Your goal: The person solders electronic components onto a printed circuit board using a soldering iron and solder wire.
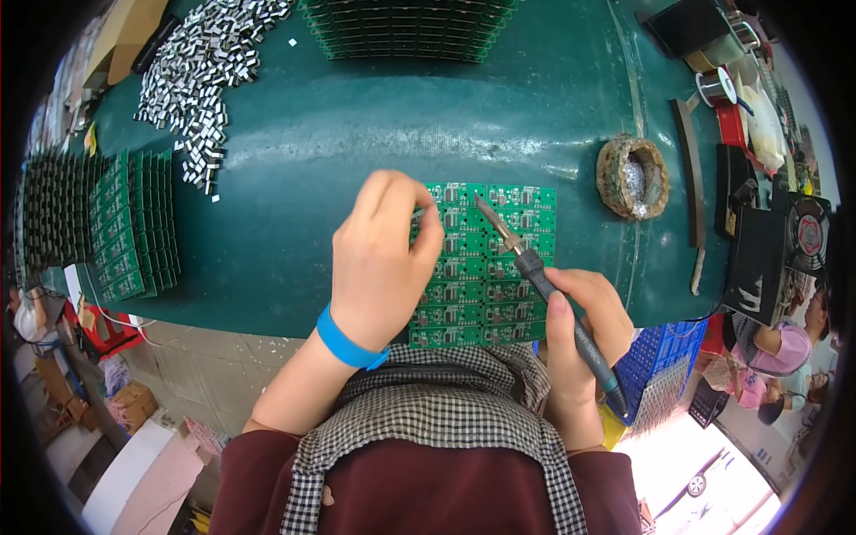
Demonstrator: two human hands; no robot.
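Note:
A green circuit board panel point(450, 290), divided into two columns of small boards, lies flat at the table's near edge in front of me. My right hand point(584, 321) grips a soldering iron point(531, 266) by its dark handle. The iron slants up and left, its tip over the panel's upper middle; whether it touches is too fine to tell. My left hand point(379, 241), a blue band at its wrist, is over the panel's upper left side. Its thumb and fingers are curled into a pinch, and whatever they hold is hidden behind them.
On the green table point(285, 223), small silver parts point(209, 67) are heaped at far left. Green boards stand stacked at left point(116, 227) and far middle point(406, 31). To the right are a rough round bowl point(612, 174), a metal bar point(689, 169), a solder spool point(716, 87) and a fan point(809, 237).

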